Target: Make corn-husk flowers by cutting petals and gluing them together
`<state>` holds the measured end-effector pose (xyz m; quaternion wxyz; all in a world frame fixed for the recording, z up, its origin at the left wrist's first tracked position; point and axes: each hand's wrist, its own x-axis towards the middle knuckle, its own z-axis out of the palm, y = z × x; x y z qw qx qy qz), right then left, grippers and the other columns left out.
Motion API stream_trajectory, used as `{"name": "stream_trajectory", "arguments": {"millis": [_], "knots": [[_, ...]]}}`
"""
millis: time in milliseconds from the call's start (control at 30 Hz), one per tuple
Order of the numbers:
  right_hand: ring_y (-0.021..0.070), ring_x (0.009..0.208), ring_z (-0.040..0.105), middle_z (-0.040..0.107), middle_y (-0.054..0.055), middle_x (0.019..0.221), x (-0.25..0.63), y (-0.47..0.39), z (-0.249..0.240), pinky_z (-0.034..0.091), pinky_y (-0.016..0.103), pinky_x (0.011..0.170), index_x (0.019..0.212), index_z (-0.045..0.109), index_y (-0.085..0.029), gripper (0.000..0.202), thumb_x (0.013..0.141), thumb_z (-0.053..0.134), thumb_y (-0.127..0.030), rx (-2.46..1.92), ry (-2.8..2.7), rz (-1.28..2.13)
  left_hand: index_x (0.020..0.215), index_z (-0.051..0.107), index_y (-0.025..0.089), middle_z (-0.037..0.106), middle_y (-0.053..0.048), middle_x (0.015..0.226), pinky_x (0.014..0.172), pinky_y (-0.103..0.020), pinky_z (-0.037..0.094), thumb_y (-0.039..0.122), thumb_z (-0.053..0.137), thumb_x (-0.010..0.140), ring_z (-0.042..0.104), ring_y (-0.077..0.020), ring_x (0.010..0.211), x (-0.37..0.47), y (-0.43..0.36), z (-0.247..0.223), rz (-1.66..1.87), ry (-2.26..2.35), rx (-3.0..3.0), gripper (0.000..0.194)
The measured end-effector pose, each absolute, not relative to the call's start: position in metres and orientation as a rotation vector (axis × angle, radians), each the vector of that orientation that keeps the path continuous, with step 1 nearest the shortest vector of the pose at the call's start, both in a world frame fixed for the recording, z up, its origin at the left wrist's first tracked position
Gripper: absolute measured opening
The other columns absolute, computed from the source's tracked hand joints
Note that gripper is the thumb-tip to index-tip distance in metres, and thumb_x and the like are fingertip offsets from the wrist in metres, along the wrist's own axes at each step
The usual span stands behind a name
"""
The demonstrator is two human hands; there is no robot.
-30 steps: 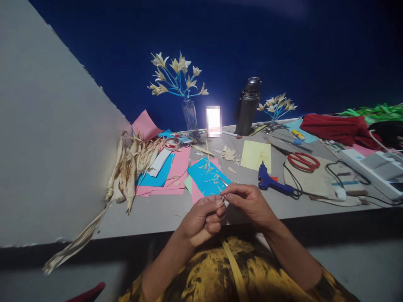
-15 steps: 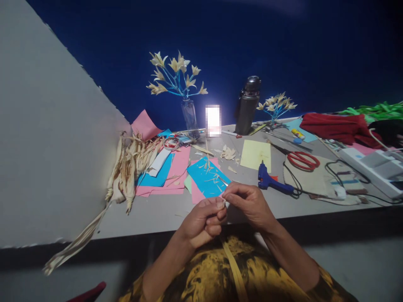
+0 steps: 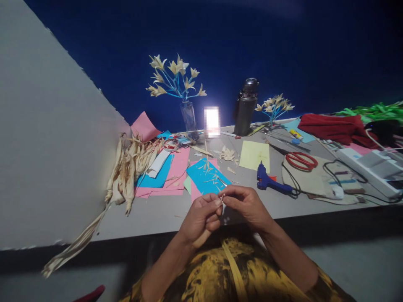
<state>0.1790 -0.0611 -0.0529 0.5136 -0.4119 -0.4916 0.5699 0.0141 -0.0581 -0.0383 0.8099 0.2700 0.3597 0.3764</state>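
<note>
My left hand and my right hand meet at the front of the table. Between both hands' fingertips is a small pale husk piece, pinched from each side; its exact shape is too small to tell. Just beyond my fingers lies a blue sheet strewn with thin husk slivers, on top of pink paper. Pale husk scraps lie behind it. A blue glue gun rests to the right of my right hand.
Dried husks hang over the table's left edge. At the back stand a glass vase of husk flowers, a bright lamp and a dark flask. Red-handled scissors, cables and a white power strip lie right.
Both hands have shifted slightly left. My right fingers have changed their hold at the small husk piece, and more of it shows between the fingertips.
</note>
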Motion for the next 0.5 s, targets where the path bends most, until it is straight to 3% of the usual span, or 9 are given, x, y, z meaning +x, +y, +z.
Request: {"name": "stream_trajectory", "arguments": {"millis": [267, 367, 500], "knots": [[0.0172, 0.074, 0.061, 0.069, 0.002, 0.076, 0.1783, -0.0609, -0.0507, 0.047, 0.029, 0.072, 0.075, 0.075, -0.018, 0.024, 0.077, 0.079, -0.041, -0.964, -1.229, 1.35, 0.078, 0.058, 0.013, 0.051, 0.006, 0.057, 0.038, -0.011, 0.015, 0.031, 0.086, 0.067, 0.019, 0.0025, 0.039, 0.0136, -0.0609, -0.0364, 0.764, 0.759, 0.58, 0.035], [0.0175, 0.073, 0.06, 0.067, 0.002, 0.072, 0.1783, -0.062, -0.0499, 0.047, 0.031, 0.074, 0.073, 0.074, -0.019, 0.025, 0.08, 0.078, -0.042, -0.943, -1.243, 1.315, 0.082, 0.062, 0.014, 0.059, 0.002, 0.063, 0.038, -0.013, 0.019, 0.039, 0.081, 0.074, 0.029, 0.0002, 0.039, 0.0124, -0.0615, -0.0367, 0.833, 0.786, 0.688, 0.033], [0.0188, 0.079, 0.059, 0.062, 0.001, 0.07, 0.1785, -0.0632, -0.0508, 0.047, 0.032, 0.081, 0.072, 0.075, -0.021, 0.022, 0.081, 0.078, -0.04, -0.937, -1.262, 1.251, 0.086, 0.07, 0.011, 0.059, -0.001, 0.06, 0.043, -0.018, 0.035, 0.048, 0.071, 0.083, 0.046, -0.006, 0.044, 0.01, -0.0592, -0.039, 0.829, 0.789, 0.896, 0.037]]}}
